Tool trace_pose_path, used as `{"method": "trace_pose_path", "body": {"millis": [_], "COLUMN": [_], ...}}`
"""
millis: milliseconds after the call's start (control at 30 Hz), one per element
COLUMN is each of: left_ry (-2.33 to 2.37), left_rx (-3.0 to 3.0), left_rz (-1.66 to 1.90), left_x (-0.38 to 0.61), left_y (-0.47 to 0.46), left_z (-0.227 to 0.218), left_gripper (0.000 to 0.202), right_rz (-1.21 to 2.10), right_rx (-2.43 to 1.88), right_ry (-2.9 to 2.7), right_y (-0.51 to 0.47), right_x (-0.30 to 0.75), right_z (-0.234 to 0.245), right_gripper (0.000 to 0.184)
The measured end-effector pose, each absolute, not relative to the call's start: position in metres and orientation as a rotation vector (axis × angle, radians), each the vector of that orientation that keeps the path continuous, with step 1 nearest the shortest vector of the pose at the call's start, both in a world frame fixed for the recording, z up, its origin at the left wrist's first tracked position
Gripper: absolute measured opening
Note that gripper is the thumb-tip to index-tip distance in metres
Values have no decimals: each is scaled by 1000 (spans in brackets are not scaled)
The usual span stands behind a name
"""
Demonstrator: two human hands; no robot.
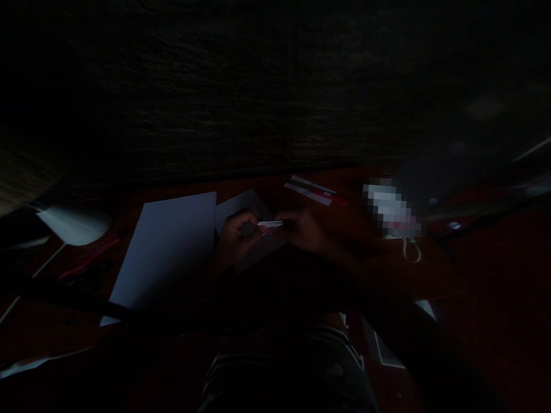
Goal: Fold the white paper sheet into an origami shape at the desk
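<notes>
The light is very dim. My left hand [236, 234] and my right hand [306, 229] meet over the floor, each with its fingers pinched on an end of a small flat white strip [270, 223]. It looks like folded paper, though its kind is hard to make out. Beneath the hands lies a greyish sheet of paper [250, 200], partly covered by my left hand. To the left, a large white sheet [174, 237] lies flat, its lower part in shadow.
A pale strip-shaped packet with a pink part [312, 190] lies beyond my right hand. On the far left is a white rounded object [76, 225] with a cable [0, 326]. A pixelated white item [388, 208] with a cord loop lies right. A dark textured surface [217, 89] rises behind.
</notes>
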State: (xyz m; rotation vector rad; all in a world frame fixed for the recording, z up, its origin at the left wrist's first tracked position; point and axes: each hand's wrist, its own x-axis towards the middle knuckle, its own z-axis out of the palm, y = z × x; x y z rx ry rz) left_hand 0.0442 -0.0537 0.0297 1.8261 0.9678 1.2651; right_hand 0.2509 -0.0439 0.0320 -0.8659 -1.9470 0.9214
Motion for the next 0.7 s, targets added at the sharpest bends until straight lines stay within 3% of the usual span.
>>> {"method": "trace_pose_path", "body": {"millis": [267,700], "left_ry": [973,954], "left_rx": [1764,1505], "left_rz": [1266,1173], "left_x": [44,41], "left_y": [-52,-44], "left_z": [28,22], "left_gripper": [32,37], "right_rz": [1047,1294], "right_rx": [-854,-913], "right_ry": [-1835,-1694], "right_y": [-41,-32], "right_x": [253,256], "right_z": [36,33], "right_gripper": [39,45]}}
